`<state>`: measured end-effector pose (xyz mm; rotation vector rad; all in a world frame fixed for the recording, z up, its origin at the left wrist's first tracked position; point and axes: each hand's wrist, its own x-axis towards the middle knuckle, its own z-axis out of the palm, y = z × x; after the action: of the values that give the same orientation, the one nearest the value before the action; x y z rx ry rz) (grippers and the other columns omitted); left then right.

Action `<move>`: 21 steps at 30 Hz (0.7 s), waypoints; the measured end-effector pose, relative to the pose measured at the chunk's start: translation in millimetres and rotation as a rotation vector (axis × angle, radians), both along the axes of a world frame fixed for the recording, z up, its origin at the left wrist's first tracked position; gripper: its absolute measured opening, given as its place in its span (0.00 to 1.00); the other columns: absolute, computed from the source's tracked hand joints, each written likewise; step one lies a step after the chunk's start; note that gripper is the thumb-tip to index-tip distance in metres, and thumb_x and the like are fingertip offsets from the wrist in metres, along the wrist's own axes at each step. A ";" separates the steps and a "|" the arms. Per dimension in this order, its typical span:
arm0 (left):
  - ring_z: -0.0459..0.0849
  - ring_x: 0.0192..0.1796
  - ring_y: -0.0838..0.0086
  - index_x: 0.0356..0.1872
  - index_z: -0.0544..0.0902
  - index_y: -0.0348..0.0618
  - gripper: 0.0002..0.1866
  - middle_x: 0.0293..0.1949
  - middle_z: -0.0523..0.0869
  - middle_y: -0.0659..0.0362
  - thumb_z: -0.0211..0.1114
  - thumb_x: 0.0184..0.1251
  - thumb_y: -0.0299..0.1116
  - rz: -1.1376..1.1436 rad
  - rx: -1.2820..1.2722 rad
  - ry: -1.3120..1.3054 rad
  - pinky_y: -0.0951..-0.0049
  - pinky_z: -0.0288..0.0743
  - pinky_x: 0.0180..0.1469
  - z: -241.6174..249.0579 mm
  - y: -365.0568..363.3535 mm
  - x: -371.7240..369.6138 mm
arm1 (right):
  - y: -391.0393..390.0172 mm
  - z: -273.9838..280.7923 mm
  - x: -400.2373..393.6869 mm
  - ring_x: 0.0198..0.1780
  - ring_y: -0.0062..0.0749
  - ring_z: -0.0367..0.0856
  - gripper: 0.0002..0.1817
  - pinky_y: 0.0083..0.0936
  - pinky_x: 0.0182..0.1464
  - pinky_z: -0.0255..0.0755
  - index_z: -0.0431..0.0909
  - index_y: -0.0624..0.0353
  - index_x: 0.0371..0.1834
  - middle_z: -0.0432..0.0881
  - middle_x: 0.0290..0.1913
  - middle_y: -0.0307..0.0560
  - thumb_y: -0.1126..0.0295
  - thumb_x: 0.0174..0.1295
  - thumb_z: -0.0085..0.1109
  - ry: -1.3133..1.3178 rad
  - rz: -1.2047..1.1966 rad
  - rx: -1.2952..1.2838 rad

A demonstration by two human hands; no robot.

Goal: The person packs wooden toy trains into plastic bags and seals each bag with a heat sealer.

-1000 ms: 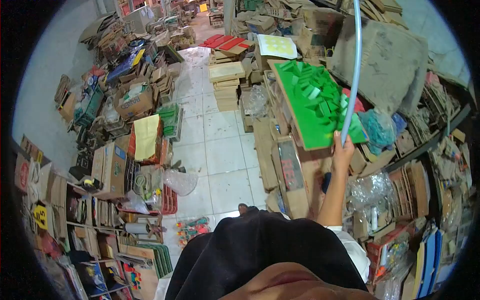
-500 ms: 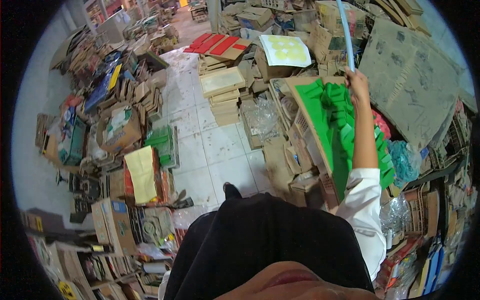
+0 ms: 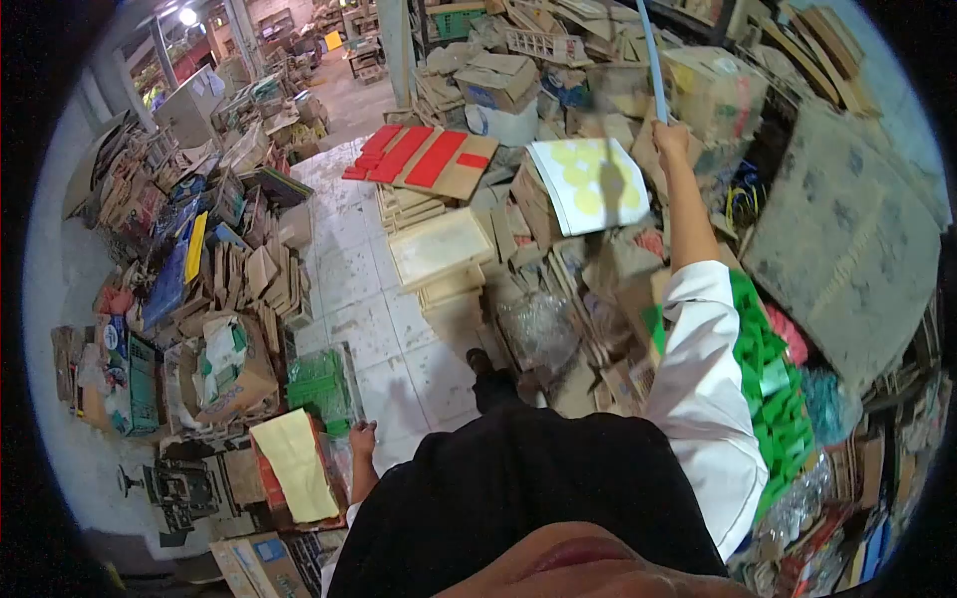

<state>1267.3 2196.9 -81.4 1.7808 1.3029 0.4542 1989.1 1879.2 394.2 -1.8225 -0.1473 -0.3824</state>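
Note:
My right hand [image 3: 673, 142] is raised ahead of me, fingers wrapped round the lower end of a thin light-blue pole [image 3: 653, 62]. The pole stands nearly upright, and its far end runs out of the top of the view. Beneath that hand lies a white sheet with yellow round shapes [image 3: 590, 184], on top of stacked boxes. My left hand [image 3: 363, 437] hangs low at my side with its fingers curled and no object visible in it. Close to it are a clear tray of green pieces [image 3: 321, 387] and a yellow sheet [image 3: 297, 466] on a red box.
Light wooden frames [image 3: 439, 249] are stacked beside the tiled floor path [image 3: 344, 284]. Behind them, red strips [image 3: 436, 157] lie on cardboard. Green pieces [image 3: 773, 394] spill out at my right, near a large dusty board [image 3: 847, 249]. Piled cartons line both sides.
I have moved forward along the path, with the pole still in my right hand. The green pieces are now beside and below my right arm. My left hand has come into view.

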 end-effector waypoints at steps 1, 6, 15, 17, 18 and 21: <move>0.80 0.27 0.68 0.27 0.81 0.31 0.18 0.22 0.82 0.49 0.67 0.49 0.41 0.009 0.002 -0.013 0.65 0.72 0.33 3.1 7.8 18.6 | 17.0 -7.7 32.4 0.13 0.25 0.67 0.14 0.26 0.16 0.57 0.73 0.64 0.15 0.72 0.14 0.42 0.66 0.52 0.59 -0.025 -0.049 -0.011; 0.76 0.21 0.63 0.18 0.79 0.32 0.20 0.15 0.77 0.50 0.66 0.48 0.44 -0.066 0.161 0.451 0.61 0.68 0.29 -105.3 49.3 29.0 | 86.8 -71.6 177.2 0.40 0.50 0.80 0.20 0.36 0.42 0.70 0.79 0.72 0.31 0.81 0.35 0.64 0.60 0.47 0.62 0.130 -0.058 -0.039; 0.77 0.21 0.60 0.17 0.79 0.32 0.21 0.15 0.77 0.49 0.65 0.49 0.46 -0.001 0.025 0.401 0.59 0.68 0.28 -78.1 124.3 163.6 | 92.6 -20.8 279.0 0.15 0.28 0.71 0.12 0.29 0.18 0.62 0.77 0.70 0.23 0.73 0.15 0.46 0.68 0.50 0.59 0.118 -0.052 -0.149; 0.77 0.21 0.59 0.17 0.79 0.33 0.21 0.15 0.77 0.48 0.65 0.49 0.46 -0.005 -0.008 0.384 0.59 0.68 0.28 -76.9 122.0 196.8 | 85.5 0.1 286.4 0.14 0.25 0.69 0.11 0.27 0.18 0.61 0.76 0.67 0.21 0.72 0.16 0.45 0.68 0.51 0.60 0.240 0.092 0.003; 0.77 0.21 0.59 0.17 0.79 0.33 0.22 0.15 0.77 0.48 0.65 0.49 0.46 -0.008 -0.020 0.375 0.59 0.68 0.28 -75.6 123.8 213.9 | 81.0 17.4 285.6 0.14 0.25 0.69 0.11 0.27 0.18 0.61 0.76 0.67 0.21 0.72 0.16 0.45 0.68 0.51 0.60 0.240 0.083 0.006; 0.77 0.22 0.58 0.17 0.79 0.33 0.22 0.15 0.77 0.47 0.65 0.49 0.47 -0.040 -0.033 0.352 0.58 0.68 0.28 -61.7 141.8 270.0 | 65.0 66.8 290.0 0.24 0.35 0.77 0.09 0.33 0.25 0.68 0.74 0.65 0.28 0.77 0.23 0.51 0.70 0.50 0.60 -0.090 -0.049 -0.687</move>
<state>1537.3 2338.7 -143.1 1.9129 1.4990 0.0963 2279.1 1944.2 461.0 -2.4888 -0.3272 -0.4869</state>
